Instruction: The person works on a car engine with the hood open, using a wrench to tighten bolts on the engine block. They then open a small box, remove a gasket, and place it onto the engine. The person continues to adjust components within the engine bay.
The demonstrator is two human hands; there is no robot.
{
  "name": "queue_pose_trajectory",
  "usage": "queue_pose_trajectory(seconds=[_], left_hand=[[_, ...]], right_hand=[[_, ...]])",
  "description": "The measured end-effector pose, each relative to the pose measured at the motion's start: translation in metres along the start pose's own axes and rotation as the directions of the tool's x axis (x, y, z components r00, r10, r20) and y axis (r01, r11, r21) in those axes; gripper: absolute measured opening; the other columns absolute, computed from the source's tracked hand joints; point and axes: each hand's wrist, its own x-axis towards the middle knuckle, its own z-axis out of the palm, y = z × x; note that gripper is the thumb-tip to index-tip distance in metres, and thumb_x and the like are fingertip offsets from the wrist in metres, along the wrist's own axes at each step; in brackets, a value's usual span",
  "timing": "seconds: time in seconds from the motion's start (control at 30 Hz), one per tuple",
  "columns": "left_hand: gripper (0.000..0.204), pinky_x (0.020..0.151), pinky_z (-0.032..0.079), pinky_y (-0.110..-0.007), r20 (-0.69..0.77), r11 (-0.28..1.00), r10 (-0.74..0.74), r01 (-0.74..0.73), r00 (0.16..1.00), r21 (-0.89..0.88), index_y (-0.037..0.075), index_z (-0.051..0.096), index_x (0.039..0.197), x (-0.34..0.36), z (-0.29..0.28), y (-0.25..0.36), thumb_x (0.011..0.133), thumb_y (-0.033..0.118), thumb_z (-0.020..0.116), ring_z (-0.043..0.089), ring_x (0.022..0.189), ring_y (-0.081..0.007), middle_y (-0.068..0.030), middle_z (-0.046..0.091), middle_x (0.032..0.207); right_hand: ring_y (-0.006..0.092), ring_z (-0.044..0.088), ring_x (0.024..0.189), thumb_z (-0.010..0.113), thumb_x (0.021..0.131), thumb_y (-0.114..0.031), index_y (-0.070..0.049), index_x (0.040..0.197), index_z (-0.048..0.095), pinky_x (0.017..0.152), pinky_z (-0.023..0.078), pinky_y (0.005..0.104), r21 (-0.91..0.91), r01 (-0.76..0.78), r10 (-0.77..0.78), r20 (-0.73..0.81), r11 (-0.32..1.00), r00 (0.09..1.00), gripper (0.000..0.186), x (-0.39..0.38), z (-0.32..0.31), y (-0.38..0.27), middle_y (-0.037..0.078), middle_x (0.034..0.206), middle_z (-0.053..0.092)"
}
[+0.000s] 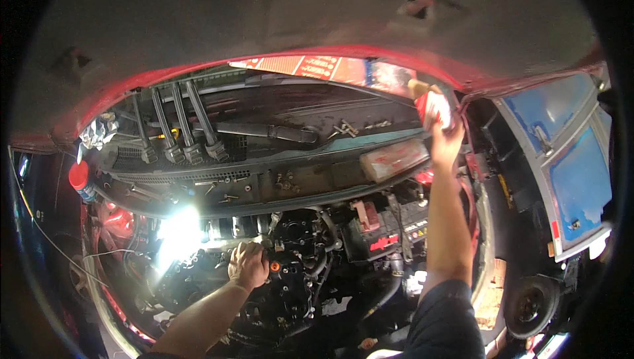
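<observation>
My left hand (249, 265) rests on the black engine (290, 286), left of an orange-centred cap (275, 266). Its fingers curl downward, and whatever they close on is hidden under them. At the far right, my right arm reaches up toward the windscreen's corner. There my right hand (446, 136) is closed around a red and white packet (432, 107), blurred and washed out by glare. Beside the packet lies a row of red and white boxes (317, 67) along the windscreen.
A bright work light (181, 230) glares left of the engine. Ignition coils (178, 125) lie on the cowl, with loose bolts (343, 128) farther right. A battery (376, 237), a clear plastic box (395, 160) and a red-capped bottle (79, 177) surround the bay. The raised bonnet (264, 9) hangs overhead.
</observation>
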Motion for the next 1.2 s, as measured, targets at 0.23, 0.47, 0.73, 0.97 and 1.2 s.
queue_pose_trajectory(seconds=[0.23,0.47,0.73,0.97,1.2], left_hand=[[0.023,0.093,0.046,-0.048,-0.037,0.985,-0.028,0.021,0.999,-0.169,0.006,0.067,0.102,0.002,0.011,-0.012,0.088,0.022,0.059,0.059,0.103,-0.0376,-0.0174,0.065,0.103],[0.016,0.083,0.049,-0.033,-0.232,0.606,-0.106,-0.122,0.967,-0.786,0.003,0.066,0.105,-0.147,-0.098,0.079,0.092,0.009,0.060,0.063,0.095,-0.0204,-0.0103,0.066,0.100],[0.020,0.085,0.053,-0.035,0.258,0.598,0.271,0.048,0.927,-0.800,0.001,0.066,0.108,-0.333,-0.262,0.108,0.090,0.008,0.063,0.067,0.098,-0.0279,-0.0168,0.068,0.106],[0.024,0.082,0.055,-0.036,0.291,0.483,-0.040,0.273,0.956,-0.832,0.002,0.067,0.112,-0.407,-0.298,0.057,0.092,0.014,0.063,0.070,0.091,-0.0290,-0.0171,0.071,0.102],[0.025,0.080,0.056,-0.039,0.330,0.794,-0.025,0.219,0.944,-0.567,0.007,0.069,0.112,-0.466,-0.327,0.037,0.091,0.018,0.064,0.071,0.089,-0.0313,-0.0174,0.072,0.103]], right_hand=[[0.0293,0.040,0.138,0.073,0.078,-0.002,0.002,0.151,0.026,0.115,0.033,0.0437,0.352,-0.307,0.254,0.189,0.884,0.949,0.087,-0.217,-0.137,-0.195,0.019,0.146,0.043],[0.0393,0.048,0.130,0.085,0.072,-0.021,0.002,0.146,0.035,0.110,0.040,0.0465,-0.340,-0.426,0.542,0.605,0.838,0.583,0.093,-0.418,-0.334,-0.363,0.022,0.142,0.043],[0.0407,0.047,0.130,0.087,0.071,-0.027,-0.002,0.145,0.039,0.109,0.042,0.0470,-0.174,-0.230,0.268,0.832,0.957,0.486,0.092,-0.474,-0.333,-0.457,0.023,0.140,0.044],[0.0380,0.048,0.131,0.087,0.071,-0.028,-0.006,0.146,0.042,0.108,0.043,0.0442,0.023,-0.067,0.007,0.910,0.998,0.414,0.091,-0.485,-0.306,-0.527,0.021,0.141,0.044],[0.0383,0.046,0.132,0.086,0.070,-0.029,-0.007,0.147,0.041,0.109,0.043,0.0443,0.068,-0.049,-0.043,0.917,0.996,0.395,0.092,-0.513,-0.314,-0.567,0.021,0.144,0.042]])
